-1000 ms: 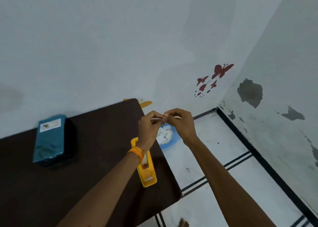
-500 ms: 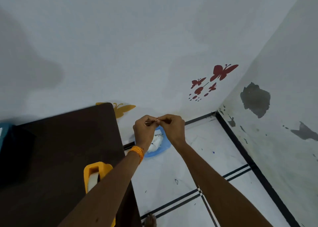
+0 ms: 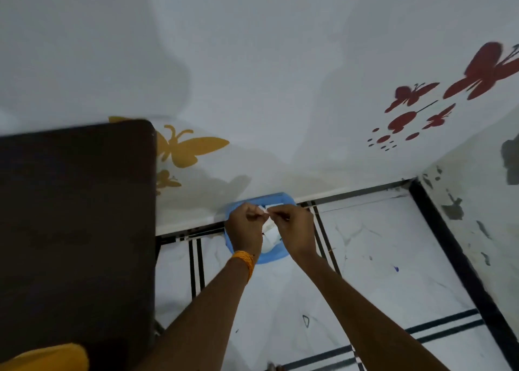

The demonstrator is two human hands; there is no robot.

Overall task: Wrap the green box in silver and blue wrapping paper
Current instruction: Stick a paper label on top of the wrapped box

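Left hand [image 3: 245,226] and right hand [image 3: 295,228] both pinched small white scrap [image 3: 264,209] between fingertips, over blue bin [image 3: 271,257]

A home room: butterfly stickers [image 3: 421,109] on wall [image 3: 252,47], tiled floor [image 3: 379,258], dark table [image 3: 75,216].

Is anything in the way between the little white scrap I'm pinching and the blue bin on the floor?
Nothing visible does. The left hand and the right hand pinch the white scrap above the open blue bin, and in this view only air shows between scrap and bin.
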